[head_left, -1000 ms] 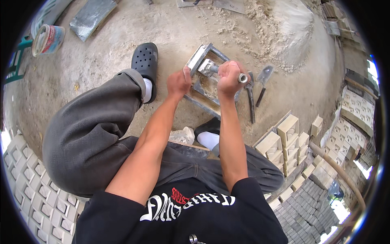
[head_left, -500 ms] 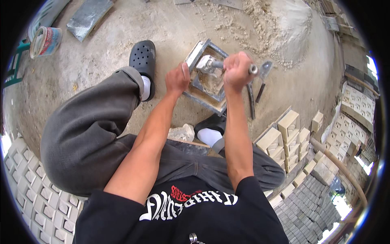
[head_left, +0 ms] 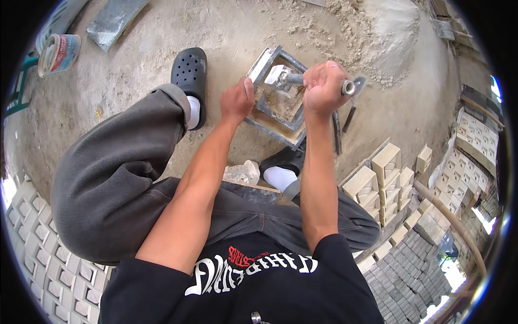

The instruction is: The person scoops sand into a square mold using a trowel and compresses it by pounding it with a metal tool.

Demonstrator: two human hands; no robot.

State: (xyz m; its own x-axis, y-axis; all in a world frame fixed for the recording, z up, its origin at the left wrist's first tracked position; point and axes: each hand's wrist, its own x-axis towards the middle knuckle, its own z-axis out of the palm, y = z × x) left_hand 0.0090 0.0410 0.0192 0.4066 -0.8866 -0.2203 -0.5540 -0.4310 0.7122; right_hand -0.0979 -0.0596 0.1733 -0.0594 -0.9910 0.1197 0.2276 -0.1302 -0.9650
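My right hand (head_left: 325, 89) is wrapped round the grey pipe handle of a hammer-like tool, whose pale, powder-coated block head (head_left: 277, 77) is over the mould. The handle's hollow end sticks out past my fist. My left hand (head_left: 237, 101) is closed on the left side of the rectangular metal mould (head_left: 274, 131), which sits tilted on the ground between my feet. Sandy mix (head_left: 280, 105) lies inside the mould around an inner metal frame. Whether the head touches the mix, I cannot tell. My right fist hides part of the mould's right side.
Right of the mould lie a trowel (head_left: 349, 119), partly behind my fist, and a dark bar (head_left: 337, 135). Pale powder (head_left: 396, 43) is heaped at the far right. Cast blocks (head_left: 387, 159) are stacked near my right knee. A bucket (head_left: 60, 54) and a flat slab (head_left: 116, 21) are far left.
My right hand and the tool have shifted slightly to the right, and the tool's hollow end shows more. My left hand keeps its place on the mould's side.
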